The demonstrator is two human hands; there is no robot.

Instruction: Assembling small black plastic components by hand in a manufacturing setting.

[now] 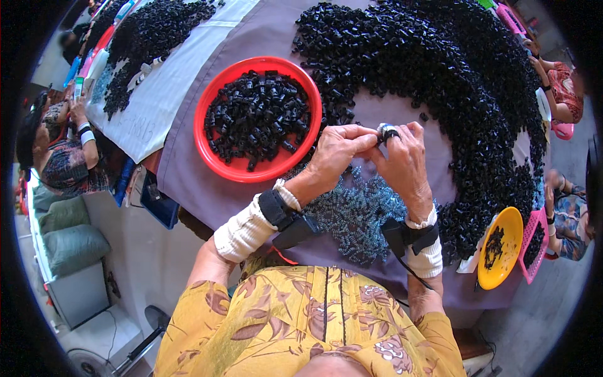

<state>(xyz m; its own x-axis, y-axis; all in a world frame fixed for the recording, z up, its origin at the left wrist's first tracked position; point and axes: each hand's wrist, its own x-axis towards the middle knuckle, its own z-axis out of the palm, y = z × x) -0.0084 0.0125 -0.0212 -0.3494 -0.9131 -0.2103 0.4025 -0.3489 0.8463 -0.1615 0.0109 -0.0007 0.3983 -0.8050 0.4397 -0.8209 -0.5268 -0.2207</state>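
Observation:
My left hand [339, 151] and my right hand [405, 163] meet above the purple-grey table cloth [207, 182]. Their fingertips pinch one small black-and-silver part [386, 132] between them. Under my wrists lies a heap of small bluish metal springs [358, 213]. A red round bowl [257, 119] full of black plastic pieces stands just left of my left hand. A large curved pile of black plastic pieces [440, 69] spreads behind and to the right of my hands. Both wrists carry white cuffs and black strapped devices.
A yellow bowl [500, 247] and a pink basket [535, 242] with black pieces sit at the right table edge. Another black pile [147, 38] lies on a white sheet at the far left. Other people sit at the left [63, 157] and right [562, 91].

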